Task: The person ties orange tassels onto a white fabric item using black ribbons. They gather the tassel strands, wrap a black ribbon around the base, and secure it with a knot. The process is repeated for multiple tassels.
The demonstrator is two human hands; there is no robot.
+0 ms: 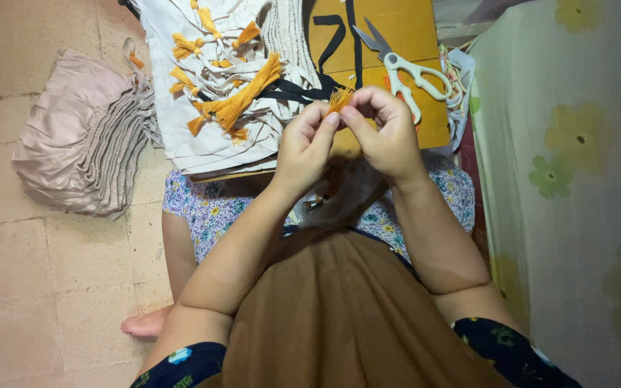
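Orange tassel (340, 98) sits pinched between both thumbs and forefingers, left hand (303, 147) and right hand (386, 133) steadying its fringe, just before the white-handled scissors (407, 72) on the wooden board (397, 29).

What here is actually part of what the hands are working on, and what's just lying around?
In use:
- small orange tassel, pinched between left hand and right hand
- cream fabric pieces with finished orange tassels
- white-handled scissors on the wooden board

Lying about:
- stack of pinkish folded cloth on the tiled floor
- floral sheet
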